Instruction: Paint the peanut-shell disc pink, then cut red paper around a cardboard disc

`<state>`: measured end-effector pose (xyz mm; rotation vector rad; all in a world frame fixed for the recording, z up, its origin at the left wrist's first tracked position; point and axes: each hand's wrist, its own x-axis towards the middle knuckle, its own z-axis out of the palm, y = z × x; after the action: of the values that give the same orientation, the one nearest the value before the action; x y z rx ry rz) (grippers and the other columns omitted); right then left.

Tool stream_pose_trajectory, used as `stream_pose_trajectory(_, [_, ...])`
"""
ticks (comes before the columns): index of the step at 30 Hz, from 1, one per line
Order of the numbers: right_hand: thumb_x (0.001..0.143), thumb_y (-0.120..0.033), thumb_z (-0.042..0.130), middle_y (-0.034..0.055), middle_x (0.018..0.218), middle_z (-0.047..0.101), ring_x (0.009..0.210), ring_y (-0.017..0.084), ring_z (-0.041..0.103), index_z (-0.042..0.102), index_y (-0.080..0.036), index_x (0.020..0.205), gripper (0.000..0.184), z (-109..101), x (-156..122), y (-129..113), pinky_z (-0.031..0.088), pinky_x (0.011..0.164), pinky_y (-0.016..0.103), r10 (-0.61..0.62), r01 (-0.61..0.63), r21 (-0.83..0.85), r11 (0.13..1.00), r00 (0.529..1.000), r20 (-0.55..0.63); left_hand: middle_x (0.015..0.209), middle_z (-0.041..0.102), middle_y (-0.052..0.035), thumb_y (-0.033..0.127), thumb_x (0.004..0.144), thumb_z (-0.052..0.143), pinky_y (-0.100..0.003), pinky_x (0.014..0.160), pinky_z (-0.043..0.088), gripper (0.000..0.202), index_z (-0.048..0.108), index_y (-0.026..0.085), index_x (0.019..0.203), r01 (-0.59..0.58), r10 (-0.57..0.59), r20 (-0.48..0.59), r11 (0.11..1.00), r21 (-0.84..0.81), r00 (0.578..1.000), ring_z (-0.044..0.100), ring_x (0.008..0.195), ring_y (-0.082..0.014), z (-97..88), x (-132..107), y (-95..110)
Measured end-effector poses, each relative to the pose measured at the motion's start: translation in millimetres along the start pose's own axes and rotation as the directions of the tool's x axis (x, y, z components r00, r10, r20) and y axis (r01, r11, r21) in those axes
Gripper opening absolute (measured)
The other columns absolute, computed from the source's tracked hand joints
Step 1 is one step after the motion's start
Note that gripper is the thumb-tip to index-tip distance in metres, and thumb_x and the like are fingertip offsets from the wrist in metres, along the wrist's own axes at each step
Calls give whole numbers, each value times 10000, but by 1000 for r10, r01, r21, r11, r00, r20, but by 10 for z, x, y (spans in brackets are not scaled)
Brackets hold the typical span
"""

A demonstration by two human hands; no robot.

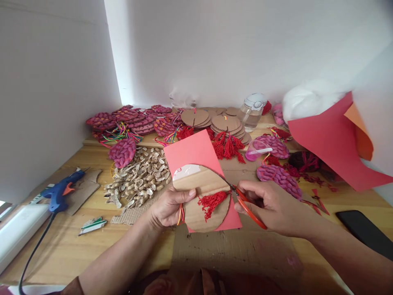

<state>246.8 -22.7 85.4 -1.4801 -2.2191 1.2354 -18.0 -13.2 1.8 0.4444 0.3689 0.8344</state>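
My left hand grips a round cardboard disc by its left side, thumb on top, together with a sheet of red paper behind it. A red yarn tassel lies across the disc, and colored cords hang beside my left fingers. My right hand is closed round the orange handles of a pair of scissors. The scissors' blades are at the disc's right edge, where the red paper sticks out. How far the blades are apart is hard to make out.
Peanut shells lie heaped left of centre. A blue glue gun with its cable rests at the left. Behind are pink decorated discs, stacked cardboard discs and a water bottle. Red paper and a phone are at right.
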Motion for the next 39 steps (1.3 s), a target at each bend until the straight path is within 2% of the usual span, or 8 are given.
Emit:
stream_pose_trajectory(7, [875, -372, 661, -86, 594, 340, 571, 83, 272, 384, -211, 698, 366, 2, -4, 16, 206, 491, 240, 11, -11, -42, 999, 1000, -5, 1202, 734, -206, 84, 829, 721, -456, 1021, 542, 438, 673, 64, 1264, 32, -32, 28, 999, 6, 999, 706, 1116, -331, -17, -9, -8])
stream_pose_trajectory(12, [864, -387, 671, -85, 596, 335, 572, 83, 290, 391, -210, 700, 369, -17, 7, -38, 203, 493, 244, 25, -25, -78, 997, 1000, 4, 1276, 698, -210, 80, 834, 707, -475, 1016, 543, 472, 655, 76, 1304, 57, -57, 19, 998, 9, 998, 684, 1158, -344, -28, -12, -22])
stream_pose_trajectory(17, [876, -388, 649, -81, 594, 329, 570, 82, 288, 364, -209, 686, 386, -16, 18, -37, 197, 491, 240, -3, 0, -102, 995, 1000, -27, 1254, 708, -216, 90, 818, 724, -473, 1029, 529, 466, 667, 70, 1280, 47, -48, 27, 999, 13, 999, 679, 1165, -350, -24, -9, -18])
stream_pose_trajectory(23, [861, -388, 666, -80, 583, 348, 558, 84, 292, 411, -209, 698, 351, -27, -7, -22, 198, 489, 244, 23, -23, -114, 993, 1000, -5, 1208, 733, -206, 103, 800, 751, -522, 1063, 490, 463, 674, 79, 1256, 80, -78, -39, 995, 59, 996, 697, 1129, -349, -40, -19, -37])
stream_pose_trajectory(28, [872, -397, 662, -77, 584, 335, 562, 86, 289, 412, -207, 687, 364, -37, -3, -65, 191, 490, 253, 7, -9, -137, 991, 1000, -15, 1202, 736, -207, 111, 799, 757, -541, 1079, 469, 455, 678, 84, 1247, 85, -83, -32, 994, 67, 996, 697, 1128, -357, -46, -22, -50])
stream_pose_trajectory(33, [877, -403, 656, -77, 573, 336, 552, 84, 298, 395, -206, 680, 381, -38, 3, -53, 181, 491, 258, -14, 5, -187, 982, 999, -47, 1196, 739, -203, 112, 775, 782, -535, 1071, 478, 481, 682, 85, 1245, 83, -79, -62, 994, 71, 995, 706, 1109, -352, -20, -21, -39])
stream_pose_trajectory(39, [851, -426, 684, -83, 555, 342, 533, 80, 303, 379, -209, 673, 415, -65, 22, -103, 187, 481, 254, 10, -13, -209, 978, 1000, -16, 1185, 742, -207, 124, 764, 797, -524, 1061, 487, 480, 698, 79, 1232, 86, -78, -71, 990, 109, 994, 694, 1131, -366, 5, -22, -56])
